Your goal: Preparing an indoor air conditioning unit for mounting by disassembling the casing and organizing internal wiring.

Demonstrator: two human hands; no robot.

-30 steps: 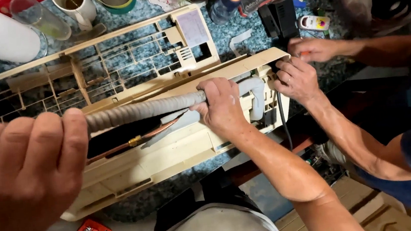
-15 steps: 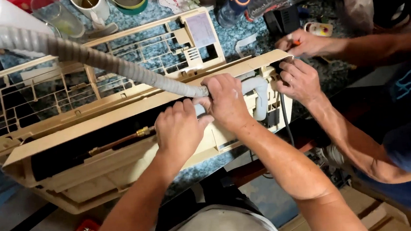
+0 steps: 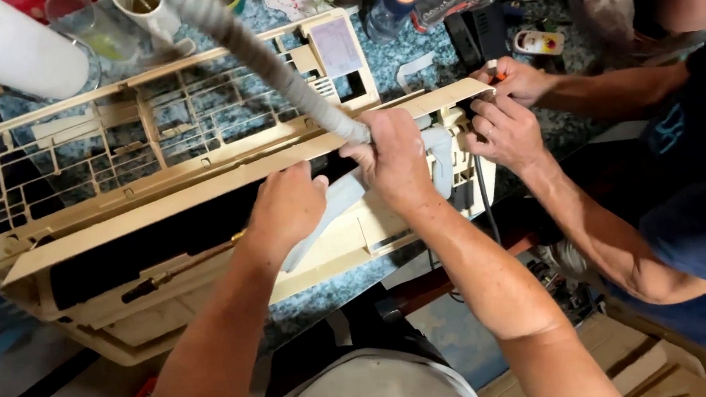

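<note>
The grey corrugated flexible hose (image 3: 273,65), lying flatter half a second ago, is now swung up above the cream plastic air-conditioner casing (image 3: 159,215), clenched by the right hand (image 3: 392,157), while the left hand (image 3: 286,209) is pressed, holding nothing, on the casing.

Hands: four. The person's own two, left hand (image 3: 286,209) and right hand (image 3: 392,157); two more belong to a co-worker, one hand (image 3: 504,130) just right of the right hand's fingers (image 3: 359,151), the other hand (image 3: 522,81) beyond it.

Air-conditioner housing, cream plastic (image 3: 153,156): one, under all the fingers, lying on the bench (image 3: 444,71).

Corrugated grey hose (image 3: 274,69): one, its lower end inside the right hand's fingers.

Copper pipe with brass fitting (image 3: 181,271): one, left of the left hand.

Paper towel roll (image 3: 8,46): one, far beyond the fingers.

Cups and glasses: two, mug (image 3: 140,4) and clear glass (image 3: 83,26).

Bottle (image 3: 391,3): one.
</note>
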